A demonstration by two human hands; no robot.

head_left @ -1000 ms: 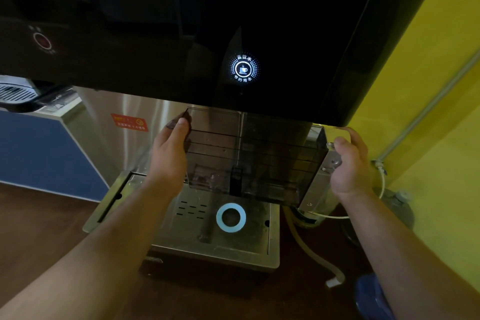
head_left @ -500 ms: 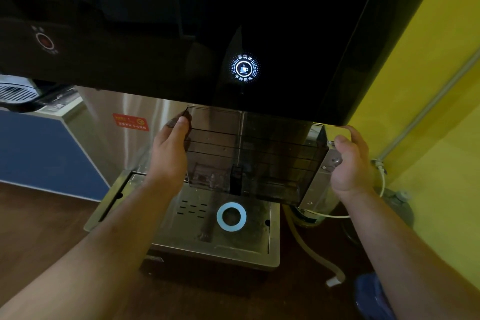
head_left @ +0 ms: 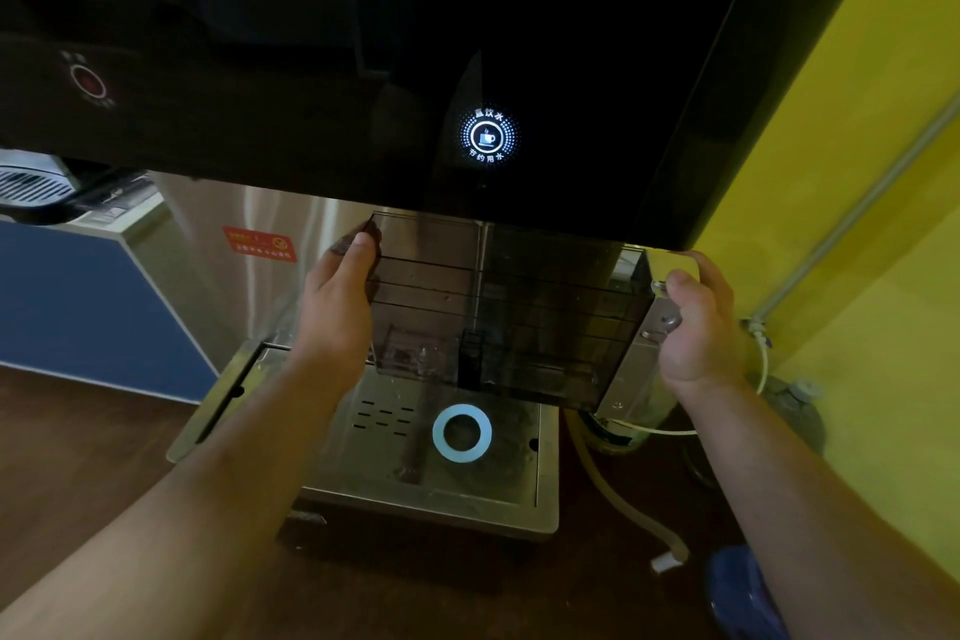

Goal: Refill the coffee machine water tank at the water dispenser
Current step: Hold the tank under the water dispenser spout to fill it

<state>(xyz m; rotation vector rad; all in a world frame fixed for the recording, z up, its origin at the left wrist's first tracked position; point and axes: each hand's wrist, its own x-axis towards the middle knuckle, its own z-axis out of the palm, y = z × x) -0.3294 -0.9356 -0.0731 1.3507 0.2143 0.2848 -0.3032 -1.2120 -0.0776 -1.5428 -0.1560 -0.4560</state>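
A dark, see-through water tank [head_left: 519,307] hangs under the black front panel of the water dispenser [head_left: 363,42], above the steel drip tray [head_left: 545,473]. My left hand [head_left: 337,307] grips the tank's left end, thumb over its top corner. My right hand [head_left: 701,322] holds the right end, where a metal bracket is fixed. A thin stream of water runs down inside the tank near its middle. On the panel a round white button with a cup sign [head_left: 487,136] glows just above the tank.
A dim red round button [head_left: 87,81] sits at the panel's left. A pale ring [head_left: 462,433] marks the tray below the tank. A yellow wall [head_left: 857,224] with a grey pipe stands close on the right. A hose [head_left: 623,499] and a blue object [head_left: 743,592] lie on the brown floor.
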